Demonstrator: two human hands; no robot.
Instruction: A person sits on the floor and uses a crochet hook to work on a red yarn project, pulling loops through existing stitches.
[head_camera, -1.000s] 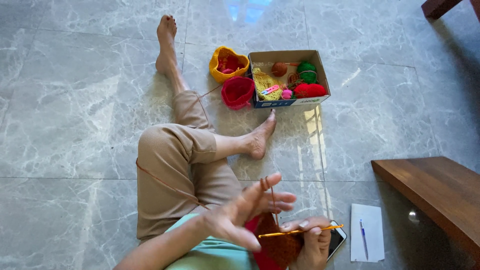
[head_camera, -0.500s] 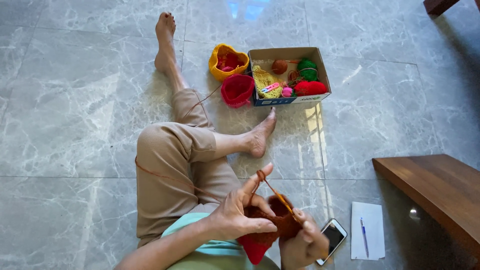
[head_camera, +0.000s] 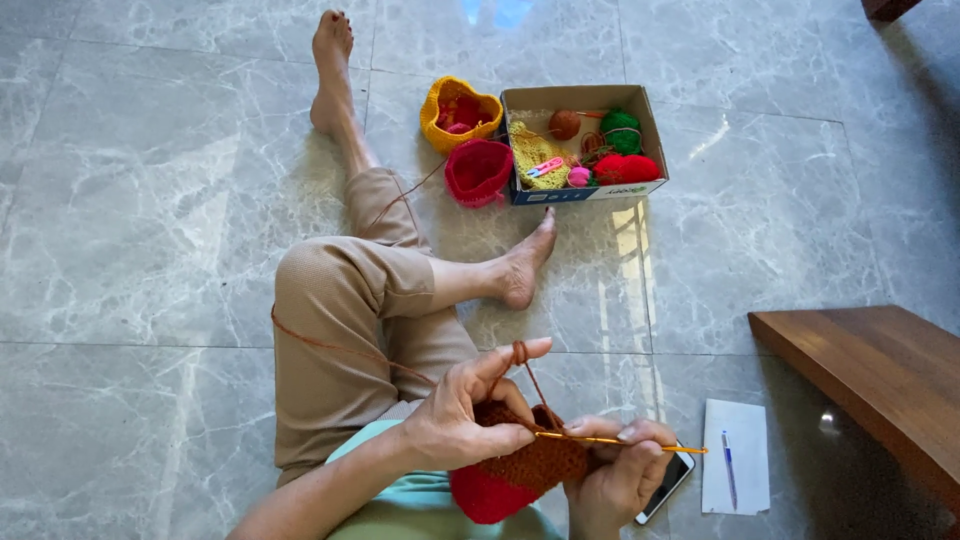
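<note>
My left hand (head_camera: 465, 410) grips a brown and red crocheted piece (head_camera: 520, 470) in my lap, with brown yarn (head_camera: 330, 345) looped over its raised forefinger. That strand runs back across my tan trouser leg toward the baskets. My right hand (head_camera: 612, 475) holds a yellow crochet hook (head_camera: 620, 440), its tip stuck into the brown edge of the piece. Both hands touch the work.
A cardboard box (head_camera: 585, 195) with yarn balls stands past my foot, beside a yellow basket (head_camera: 437, 105) and a red basket (head_camera: 478, 172). A phone (head_camera: 668, 485) and a paper with a pen (head_camera: 735, 470) lie at my right, near a wooden bench (head_camera: 880, 380).
The hook swung from level to steep and back to level. My left forefinger stays raised with yarn on it, and the hands closed together on the piece.
</note>
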